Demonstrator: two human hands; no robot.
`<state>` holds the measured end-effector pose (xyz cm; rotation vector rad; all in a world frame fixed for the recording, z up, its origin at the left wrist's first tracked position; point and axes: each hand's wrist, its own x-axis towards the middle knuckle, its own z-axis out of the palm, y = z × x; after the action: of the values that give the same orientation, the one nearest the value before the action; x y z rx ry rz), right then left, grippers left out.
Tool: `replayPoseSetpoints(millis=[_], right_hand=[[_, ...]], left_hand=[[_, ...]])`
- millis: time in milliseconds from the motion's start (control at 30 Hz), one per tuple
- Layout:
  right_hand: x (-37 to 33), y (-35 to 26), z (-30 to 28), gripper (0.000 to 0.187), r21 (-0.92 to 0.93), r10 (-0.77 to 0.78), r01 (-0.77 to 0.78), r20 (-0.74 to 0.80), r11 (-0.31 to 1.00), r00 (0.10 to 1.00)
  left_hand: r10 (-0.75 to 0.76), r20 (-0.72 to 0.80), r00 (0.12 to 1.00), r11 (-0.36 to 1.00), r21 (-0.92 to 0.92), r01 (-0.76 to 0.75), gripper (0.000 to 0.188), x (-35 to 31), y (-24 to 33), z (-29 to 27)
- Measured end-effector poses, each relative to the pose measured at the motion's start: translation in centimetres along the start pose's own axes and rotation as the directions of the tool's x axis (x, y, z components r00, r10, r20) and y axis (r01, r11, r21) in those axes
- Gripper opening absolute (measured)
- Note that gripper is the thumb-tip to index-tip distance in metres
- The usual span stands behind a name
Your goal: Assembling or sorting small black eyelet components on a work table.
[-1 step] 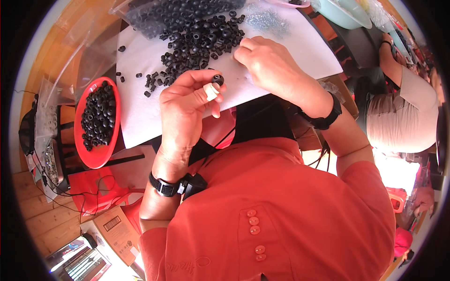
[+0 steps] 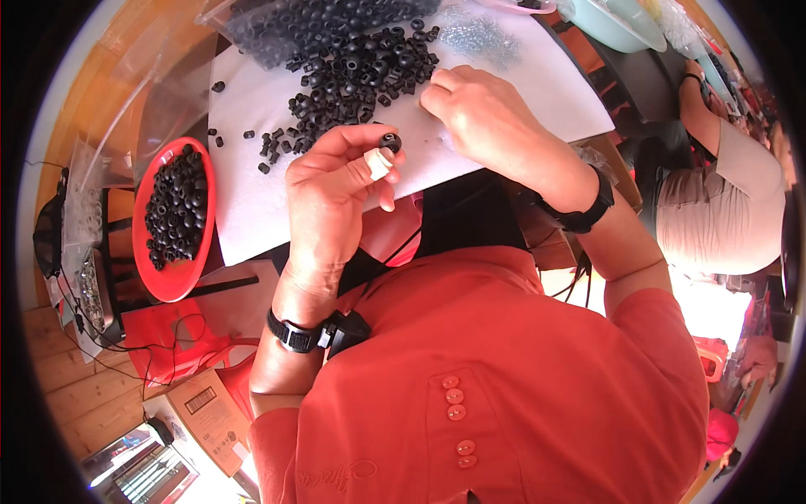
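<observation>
Between thumb and forefinger, my left hand (image 2: 332,176) pinches a small round black part (image 2: 389,143) with a hole that shows a pale glint. A whitish wrap covers the tip of that thumb. To its right, my right hand (image 2: 478,109) is closed just above the white tabletop (image 2: 537,101), fingertips turned inward; what they hold, if anything, is hidden. Beyond both hands a heap of black parts (image 2: 361,80) spreads out, some round, some short cylinders. Farther right of the heap lies a scatter of small clear, shiny pieces (image 2: 478,40).
A clear plastic bin (image 2: 220,21) full of black parts stands at the back. At the left is a red oval tray (image 2: 139,227) of similar parts. A pale green basin (image 2: 617,29) sits at the far right, and another person (image 2: 722,193) is beyond the table's right side.
</observation>
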<state>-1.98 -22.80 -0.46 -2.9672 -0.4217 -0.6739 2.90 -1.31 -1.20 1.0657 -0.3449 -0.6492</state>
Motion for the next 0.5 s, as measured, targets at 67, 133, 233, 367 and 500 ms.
replayPoseSetpoints(millis=[67,133,233,367,500], right_hand=[[0.0,0.0,-0.1,0.014,0.021,0.009,-0.009,-0.004,1.0,1.0],[0.0,0.1,-0.2,0.016,0.037,0.021,-0.021,-0.01,0.999,1.0],[-0.2,-0.2,-0.2,0.014,0.171,0.051,-0.035,-0.087,0.985,0.995],[0.5,-1.9,-1.0,0.01,0.653,0.187,-0.064,-0.121,0.755,0.975],[0.9,-2.9,-0.9,0.009,0.728,0.179,-0.05,-0.101,0.684,0.979]], left_hand=[[-0.001,-0.001,1.0,1.0,-0.015,0.001,0.021,-0.1,0.0,0.0],[-0.001,0.004,1.0,1.0,-0.029,0.001,0.021,0.0,0.1,0.0],[-0.023,-0.002,1.0,0.999,-0.042,0.023,0.021,-0.1,0.1,0.0],[-0.054,-0.018,0.998,0.999,0.006,0.054,0.021,0.0,0.4,0.3],[-0.07,-0.022,0.997,0.997,0.019,0.07,0.021,0.1,0.4,0.3]])
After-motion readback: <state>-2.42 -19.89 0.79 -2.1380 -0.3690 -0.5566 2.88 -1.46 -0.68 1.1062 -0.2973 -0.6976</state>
